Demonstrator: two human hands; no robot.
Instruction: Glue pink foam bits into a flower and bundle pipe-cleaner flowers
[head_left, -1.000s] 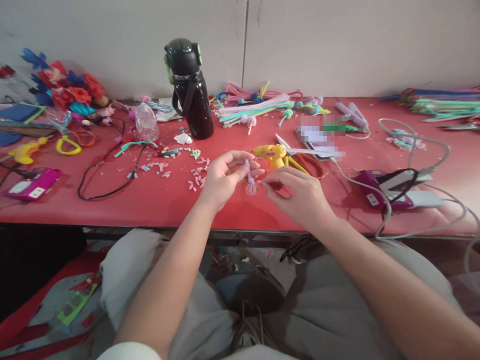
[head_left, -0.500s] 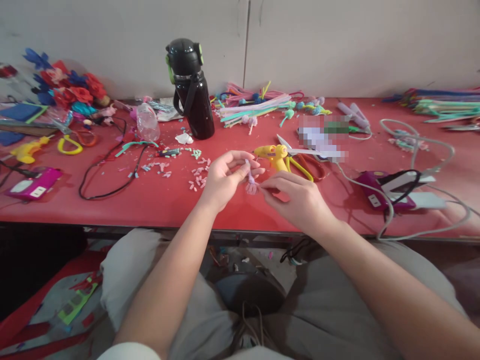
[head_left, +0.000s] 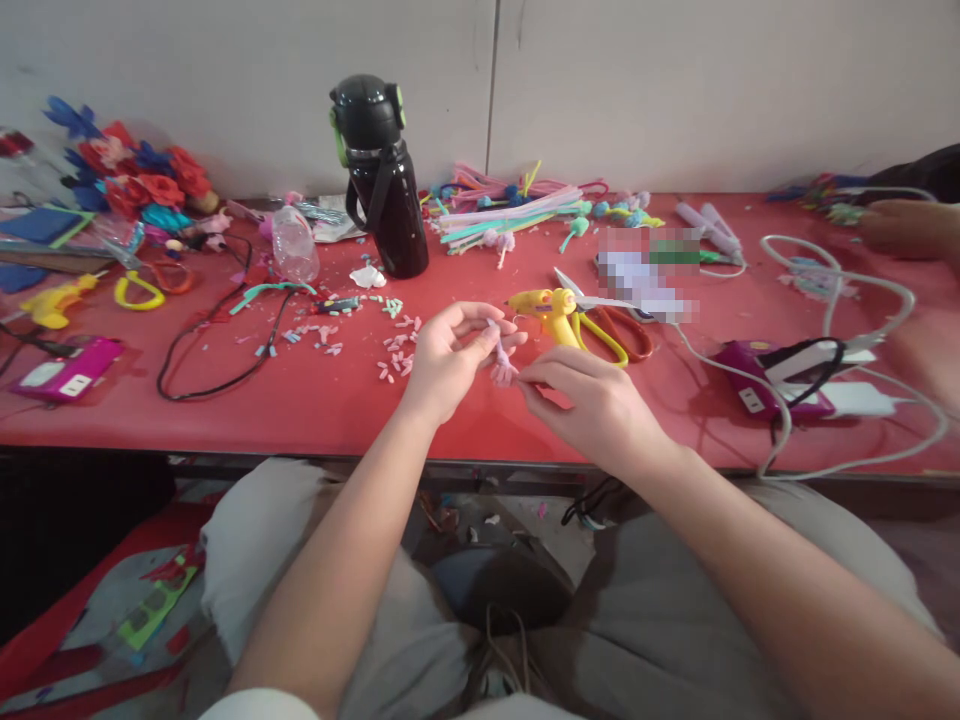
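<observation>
My left hand (head_left: 444,362) pinches the thin lilac upper end of a small pink pipe-cleaner flower (head_left: 502,374), its other fingers loosely curled. The flower hangs with its looped, petal-like end downward. At that lower end, the thumb and forefinger of my right hand (head_left: 600,402) are pressed together on its right edge; whether they also hold a loose bit is too small to tell. Just behind the hands lie a yellow glue gun (head_left: 551,312) and scissors (head_left: 611,335) with yellow and red handles. Short cut pink pieces (head_left: 397,350) are scattered left of the flower.
On the red table (head_left: 337,415) stand a black bottle (head_left: 386,200) and a clear plastic bottle (head_left: 295,245). Pipe cleaners (head_left: 510,215) lie at the back. White cables loop around a purple power strip (head_left: 757,385) at right. Another person's hand (head_left: 904,228) reaches in far right.
Another person's hand and arm have come in at the far right, over the pipe cleaners there. My hands and the flower have hardly moved.
</observation>
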